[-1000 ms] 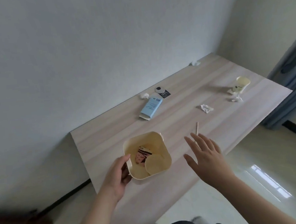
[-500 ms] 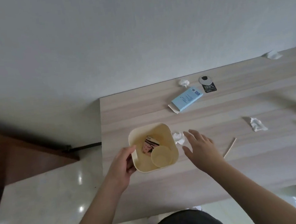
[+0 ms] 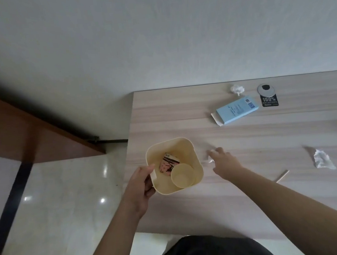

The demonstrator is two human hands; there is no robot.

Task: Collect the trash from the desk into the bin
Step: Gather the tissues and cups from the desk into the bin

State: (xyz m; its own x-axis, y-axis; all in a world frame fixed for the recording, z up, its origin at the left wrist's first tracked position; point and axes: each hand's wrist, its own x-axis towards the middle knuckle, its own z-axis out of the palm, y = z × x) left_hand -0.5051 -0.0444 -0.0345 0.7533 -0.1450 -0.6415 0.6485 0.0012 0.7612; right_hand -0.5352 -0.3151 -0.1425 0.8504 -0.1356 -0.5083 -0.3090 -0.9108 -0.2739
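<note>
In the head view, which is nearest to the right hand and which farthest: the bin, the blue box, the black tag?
Measured from the right hand:
1. The bin, just to its left, gripped at the rim by the left hand.
2. The blue box, farther back on the desk.
3. The black tag, beyond the box, to the right.

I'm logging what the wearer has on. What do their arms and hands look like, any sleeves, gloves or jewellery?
Both forearms are bare as far as the frame shows: no sleeves. The left hand and right hand wear no gloves; no rings, watch or bands are visible. Only dark clothing shows at the bottom edge.
</note>
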